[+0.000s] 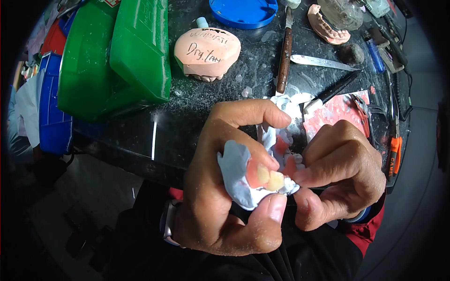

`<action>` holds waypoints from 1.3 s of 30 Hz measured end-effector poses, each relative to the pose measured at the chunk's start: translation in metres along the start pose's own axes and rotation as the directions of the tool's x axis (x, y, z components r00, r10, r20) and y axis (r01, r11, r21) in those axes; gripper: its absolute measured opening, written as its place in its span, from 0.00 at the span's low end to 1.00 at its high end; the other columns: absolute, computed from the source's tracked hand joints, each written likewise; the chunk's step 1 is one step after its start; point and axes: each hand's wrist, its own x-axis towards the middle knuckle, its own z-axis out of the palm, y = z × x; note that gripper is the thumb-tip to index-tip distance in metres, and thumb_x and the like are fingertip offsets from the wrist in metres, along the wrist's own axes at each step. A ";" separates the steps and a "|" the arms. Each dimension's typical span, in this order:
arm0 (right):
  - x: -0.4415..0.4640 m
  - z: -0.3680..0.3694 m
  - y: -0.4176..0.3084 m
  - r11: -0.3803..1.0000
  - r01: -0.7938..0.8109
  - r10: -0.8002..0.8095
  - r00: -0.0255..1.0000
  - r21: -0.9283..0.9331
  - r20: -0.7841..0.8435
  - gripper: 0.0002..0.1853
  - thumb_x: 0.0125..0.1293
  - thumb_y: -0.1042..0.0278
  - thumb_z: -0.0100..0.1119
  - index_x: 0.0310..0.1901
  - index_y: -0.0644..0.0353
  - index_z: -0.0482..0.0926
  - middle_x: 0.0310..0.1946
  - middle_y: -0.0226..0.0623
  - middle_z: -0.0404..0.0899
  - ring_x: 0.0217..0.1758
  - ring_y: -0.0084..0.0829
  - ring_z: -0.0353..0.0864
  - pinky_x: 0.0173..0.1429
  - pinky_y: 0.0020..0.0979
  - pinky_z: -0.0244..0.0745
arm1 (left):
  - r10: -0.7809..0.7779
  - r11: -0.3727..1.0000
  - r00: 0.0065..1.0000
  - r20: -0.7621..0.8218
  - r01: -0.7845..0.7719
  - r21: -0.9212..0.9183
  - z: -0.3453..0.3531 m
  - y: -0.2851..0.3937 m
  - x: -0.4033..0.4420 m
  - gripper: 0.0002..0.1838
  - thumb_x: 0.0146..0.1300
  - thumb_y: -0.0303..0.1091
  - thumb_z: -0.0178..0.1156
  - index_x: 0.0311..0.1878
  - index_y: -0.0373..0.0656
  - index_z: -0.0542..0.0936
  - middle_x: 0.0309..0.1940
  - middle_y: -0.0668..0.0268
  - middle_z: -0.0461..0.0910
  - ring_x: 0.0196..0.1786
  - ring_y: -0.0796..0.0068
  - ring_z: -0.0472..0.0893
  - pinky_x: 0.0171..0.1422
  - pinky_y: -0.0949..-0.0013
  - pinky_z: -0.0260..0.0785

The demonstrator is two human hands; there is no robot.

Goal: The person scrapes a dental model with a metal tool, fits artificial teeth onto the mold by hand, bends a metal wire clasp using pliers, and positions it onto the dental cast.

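Observation:
My left hand (206,187) is closed around a whitish plaster dental cast (234,171), tilted above my lap. On the cast sits pink wax (253,172) with yellowish artificial teeth (274,181) set in it. The left fingertips bend over its top, and the thumb lies along its lower edge. My right hand (344,175) is curled, its thumb and forefinger at the cast's right end, by another pink part with pale teeth (296,159). The right fingertips partly hide where they touch.
On the dark bench stand a green container (140,56), a pink plaster model with handwriting (207,52) and a blue lid (243,14). A wooden-handled knife (284,61), metal blade (321,61), black-handled tool (338,87), pink wax sheet (323,122) and orange cutter (395,154) lie rightward.

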 end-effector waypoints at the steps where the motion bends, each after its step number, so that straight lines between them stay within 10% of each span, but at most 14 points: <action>1: 0.000 0.000 0.000 1.000 0.003 -0.003 1.000 -0.004 -0.008 0.11 0.47 0.71 0.68 0.27 0.68 0.76 0.20 0.35 0.70 0.20 0.20 0.68 0.21 0.17 0.60 | 0.021 1.000 1.000 0.022 -0.022 0.017 -0.002 -0.002 0.000 0.19 0.31 0.30 0.49 0.34 0.37 0.65 0.41 0.43 0.64 0.42 0.63 0.68 0.44 0.65 0.67; 13: -0.002 0.003 -0.001 1.000 -0.016 0.016 0.999 -0.009 -0.041 0.12 0.44 0.70 0.69 0.24 0.66 0.75 0.19 0.34 0.69 0.18 0.19 0.67 0.20 0.17 0.60 | -0.062 0.998 0.997 -0.049 0.062 -0.011 0.004 0.003 -0.001 0.16 0.39 0.34 0.52 0.36 0.43 0.68 0.36 0.63 0.64 0.49 0.54 0.67 0.45 0.57 0.65; 39: -0.005 0.005 -0.002 1.000 0.009 -0.008 0.997 0.012 -0.071 0.13 0.44 0.70 0.71 0.25 0.67 0.75 0.19 0.37 0.70 0.17 0.20 0.69 0.20 0.18 0.63 | -0.038 0.997 0.998 -0.048 0.034 -0.074 0.005 0.003 0.001 0.17 0.36 0.33 0.53 0.34 0.43 0.65 0.36 0.63 0.63 0.49 0.55 0.67 0.43 0.59 0.66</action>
